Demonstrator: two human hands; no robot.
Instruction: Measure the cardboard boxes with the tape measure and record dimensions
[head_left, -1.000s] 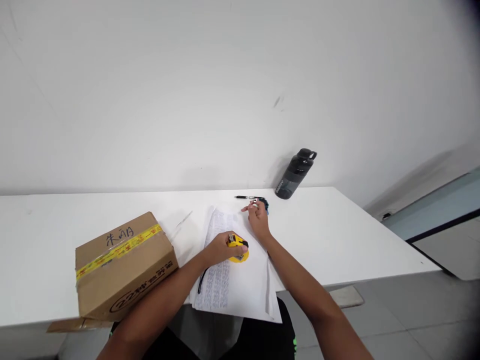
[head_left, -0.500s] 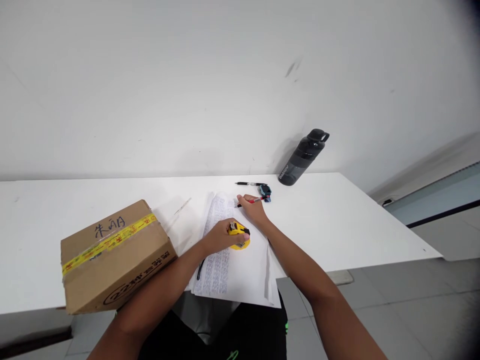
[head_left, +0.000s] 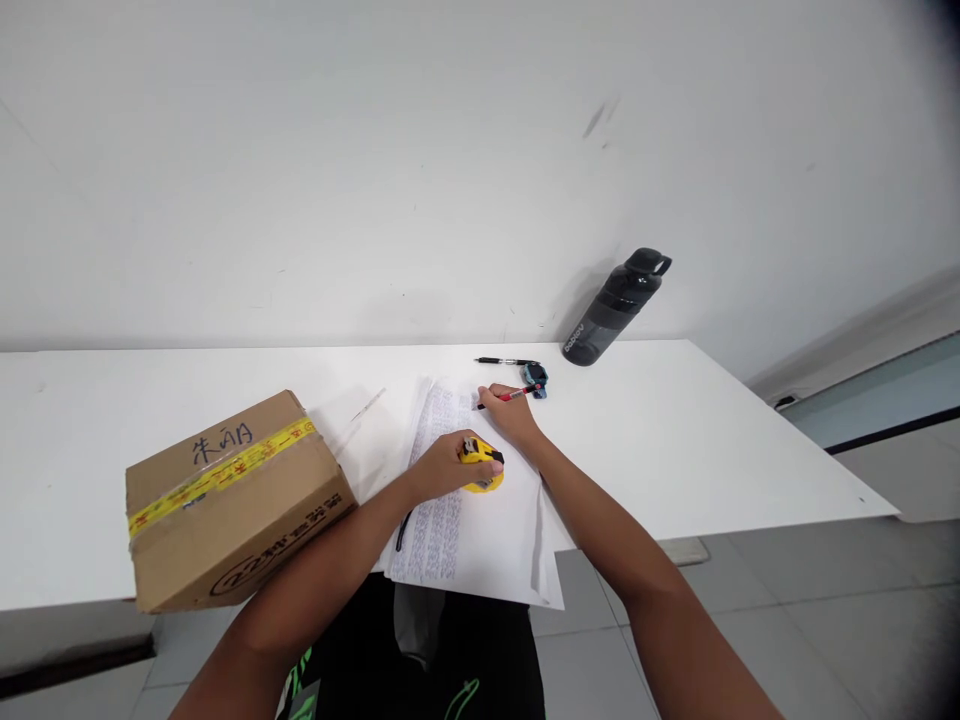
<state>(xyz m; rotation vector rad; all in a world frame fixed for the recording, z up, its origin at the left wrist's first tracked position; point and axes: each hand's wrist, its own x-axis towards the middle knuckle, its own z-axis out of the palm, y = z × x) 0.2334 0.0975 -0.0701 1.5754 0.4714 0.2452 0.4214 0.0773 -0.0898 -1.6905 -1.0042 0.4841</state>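
Observation:
My left hand [head_left: 448,468] is closed around a yellow and black tape measure [head_left: 481,464], which rests over the sheets of paper [head_left: 495,545]. Blue handwriting fills the left part of the top sheet. In my right hand [head_left: 508,415] is a red and black pen [head_left: 517,395], its tip at the upper part of the paper. A dark strap [head_left: 403,532] hangs down below my left wrist, over the paper's left edge. The paper's near end sticks out past the table edge above my lap.
At the left, a taped cardboard box [head_left: 240,500] stands beside my left forearm. Beyond my right hand lie a black pen [head_left: 506,361] and a small teal and black object [head_left: 535,376]. A dark water bottle [head_left: 616,308] stands near the wall on the white table [head_left: 675,440].
The view has shifted slightly, so the box, bottle and table edge sit a little differently in it. Both hands keep their holds and stay in nearly the same place over the paper.

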